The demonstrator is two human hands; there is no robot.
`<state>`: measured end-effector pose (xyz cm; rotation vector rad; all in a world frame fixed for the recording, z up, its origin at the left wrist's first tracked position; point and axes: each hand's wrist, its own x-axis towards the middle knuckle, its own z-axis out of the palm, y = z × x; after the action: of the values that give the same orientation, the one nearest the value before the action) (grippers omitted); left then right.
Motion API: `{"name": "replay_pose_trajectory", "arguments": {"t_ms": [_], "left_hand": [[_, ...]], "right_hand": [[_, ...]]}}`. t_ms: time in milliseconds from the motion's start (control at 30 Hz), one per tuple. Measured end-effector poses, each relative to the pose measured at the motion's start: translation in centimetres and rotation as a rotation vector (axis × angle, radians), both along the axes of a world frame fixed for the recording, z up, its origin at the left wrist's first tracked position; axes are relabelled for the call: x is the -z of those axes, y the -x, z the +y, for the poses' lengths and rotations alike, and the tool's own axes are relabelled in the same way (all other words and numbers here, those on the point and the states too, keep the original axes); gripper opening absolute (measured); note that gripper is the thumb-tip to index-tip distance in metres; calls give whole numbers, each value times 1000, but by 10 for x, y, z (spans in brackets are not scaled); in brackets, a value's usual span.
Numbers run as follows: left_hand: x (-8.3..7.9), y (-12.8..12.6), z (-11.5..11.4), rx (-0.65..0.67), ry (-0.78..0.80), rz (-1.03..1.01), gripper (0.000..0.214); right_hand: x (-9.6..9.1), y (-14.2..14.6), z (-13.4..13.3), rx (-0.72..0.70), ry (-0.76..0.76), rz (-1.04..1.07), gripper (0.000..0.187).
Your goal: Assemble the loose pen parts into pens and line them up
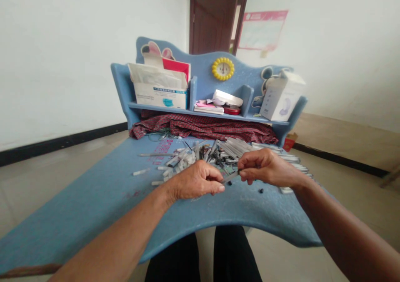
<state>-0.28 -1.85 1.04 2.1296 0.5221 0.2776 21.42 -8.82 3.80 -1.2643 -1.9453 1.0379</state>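
A short length of see-through pen barrel (230, 177) spans the gap between my hands. My left hand (198, 180) is closed, thumb and fingers pinching the barrel's left end. The fingertips of my right hand (268, 167) pinch its right end, where something small and dark shows; its exact shape is hidden. Small black pen plugs (261, 190) lie on the blue desk (218, 211) below the right hand. Behind my left hand is a heap of whitish pen caps (184, 161). Beyond both hands lie many see-through barrels (234, 147), mixed with thin dark pen parts.
More pens or barrels (290, 159) lie in a row behind my right wrist. A red checked cloth (203, 126) runs along the desk's back, under a blue shelf (192, 94). The shelf holds a mask box (159, 91), a white box (281, 96) and a yellow-rimmed clock (223, 69).
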Motion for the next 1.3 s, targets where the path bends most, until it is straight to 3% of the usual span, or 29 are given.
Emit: {"name": "replay_pose_trajectory", "arguments": {"t_ms": [300,567,833,967,1167,1300], "left_hand": [[-4,0,-1,-5,53,0,23],[3,0,4,-46,-61,-5,19],[4,1,5,-73,-64,-27,20],[5,1,6,-67,-70,-21,19],[4,1,4,-72,-52,-19,19],[4,1,4,-76,-77,-14,20]], "right_hand": [[-2,2,0,-62,-55,-188,33],[11,4,3,51,29,-169,48],[14,1,4,55,-74,-44,34],[13,5,4,79,-91,-149,47],[11,5,3,83,-91,-95,37],[11,8,4,119,-117,-176,48]]}}
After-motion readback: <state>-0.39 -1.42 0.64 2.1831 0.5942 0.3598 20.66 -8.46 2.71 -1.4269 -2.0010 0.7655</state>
